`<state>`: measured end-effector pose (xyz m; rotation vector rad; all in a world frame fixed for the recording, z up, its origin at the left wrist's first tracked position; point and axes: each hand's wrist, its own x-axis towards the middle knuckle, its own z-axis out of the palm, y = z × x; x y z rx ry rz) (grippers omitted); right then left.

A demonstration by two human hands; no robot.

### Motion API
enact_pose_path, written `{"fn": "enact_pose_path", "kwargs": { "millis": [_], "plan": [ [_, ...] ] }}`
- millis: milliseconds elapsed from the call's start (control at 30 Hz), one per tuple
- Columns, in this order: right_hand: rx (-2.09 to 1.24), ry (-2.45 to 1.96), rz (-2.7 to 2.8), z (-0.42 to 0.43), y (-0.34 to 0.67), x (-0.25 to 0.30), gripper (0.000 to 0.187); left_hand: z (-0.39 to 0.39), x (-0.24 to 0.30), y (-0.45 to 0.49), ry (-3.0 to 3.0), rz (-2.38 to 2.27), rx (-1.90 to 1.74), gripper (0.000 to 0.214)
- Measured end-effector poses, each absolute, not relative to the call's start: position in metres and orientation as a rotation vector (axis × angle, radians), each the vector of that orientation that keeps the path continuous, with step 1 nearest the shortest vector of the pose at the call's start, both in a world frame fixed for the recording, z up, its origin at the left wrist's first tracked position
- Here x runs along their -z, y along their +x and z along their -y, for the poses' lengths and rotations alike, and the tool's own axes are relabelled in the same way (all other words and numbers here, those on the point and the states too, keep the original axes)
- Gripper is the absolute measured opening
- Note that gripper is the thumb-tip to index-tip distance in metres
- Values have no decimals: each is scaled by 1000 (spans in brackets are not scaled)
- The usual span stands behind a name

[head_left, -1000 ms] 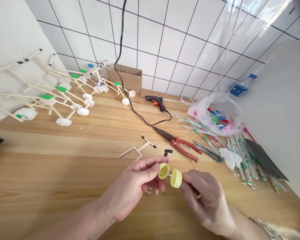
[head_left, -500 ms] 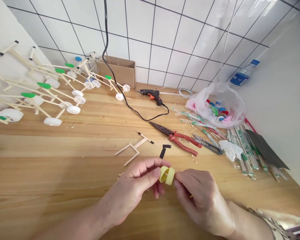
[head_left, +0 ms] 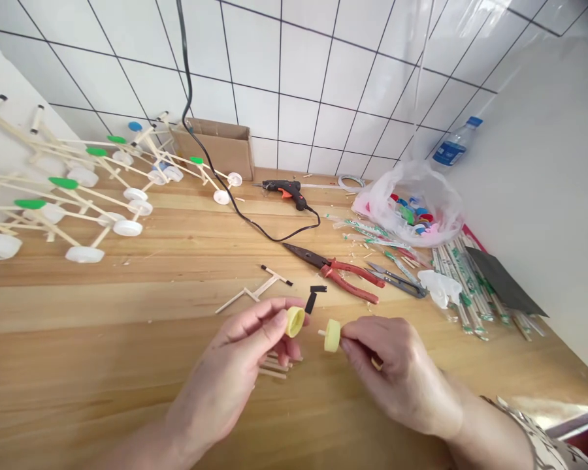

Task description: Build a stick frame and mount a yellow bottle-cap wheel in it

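My left hand (head_left: 255, 339) pinches a yellow bottle cap (head_left: 295, 322) between thumb and fingers, its hollow side turned to the right. Across a small gap, my right hand (head_left: 392, 369) grips a second yellow cap (head_left: 332, 335), with a short pale stick (head_left: 322, 333) poking out of its left face. How far the stick runs into the right fingers is hidden. Beyond my left hand lies a small frame of wooden sticks (head_left: 262, 287) with black tips. Two black tape pieces (head_left: 311, 301) are beside it. Several loose sticks (head_left: 274, 373) show under the left fingers.
Red-handled pliers (head_left: 350, 277), snips (head_left: 396, 281) and a glue gun (head_left: 287, 189) with a black cord lie farther back. Stick models with white wheels (head_left: 85, 254) crowd the left. At right are a plastic bag of caps (head_left: 451, 209), wrapped chopsticks (head_left: 465, 284) and a bottle (head_left: 458, 142).
My hands have moved apart, so the two caps that were together are now separated. The loose sticks under my left hand have come into sight. The view has shifted slightly.
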<state>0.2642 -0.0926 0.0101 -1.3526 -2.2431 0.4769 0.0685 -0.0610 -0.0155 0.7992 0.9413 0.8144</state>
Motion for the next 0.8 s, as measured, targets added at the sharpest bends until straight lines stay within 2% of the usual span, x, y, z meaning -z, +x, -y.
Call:
{"fn": "enact_pose_path", "kwargs": {
  "millis": [233, 467, 567, 667, 800],
  "plan": [
    [-513, -1718, 2401, 81, 280, -9, 19, 55, 5, 68, 552, -778, -864, 21],
    [-472, -1736, 2261, 75, 299, -24, 10, 53, 8, 67, 488, -694, -843, 21],
    [-211, -1811, 2051, 65, 323, -22, 12, 53, 9, 66, 475, -682, -842, 20],
    [69, -2086, 1989, 53, 345, -12, 22, 54, 9, 65, 476, -672, -834, 19],
    [114, -2222, 2049, 43, 354, 2, 28, 55, 7, 65, 474, -646, -828, 19]
  ]
}}
